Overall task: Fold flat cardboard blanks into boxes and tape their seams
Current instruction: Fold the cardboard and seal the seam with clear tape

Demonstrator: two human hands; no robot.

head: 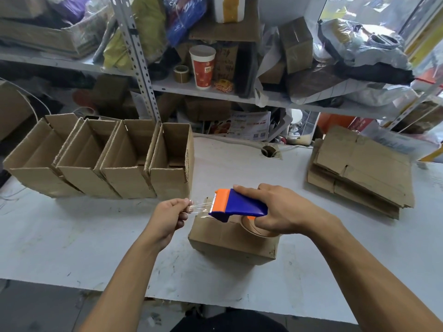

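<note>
- Tape dispenser (pixel 239 204): your right hand (pixel 282 212) grips it, directly above the box (pixel 230 238).
- Your left hand (pixel 167 216) pinches the clear tape end (pixel 199 207), at 9 o'clock from the dispenser.

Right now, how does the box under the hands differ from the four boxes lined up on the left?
The box under the hands lies closed side up; the row of boxes stands open-topped, flaps up. The near box is alone at the table's middle, under the tape dispenser; the row boxes sit pressed side by side, untouched. All are plain brown cardboard and look about the same size.
</note>
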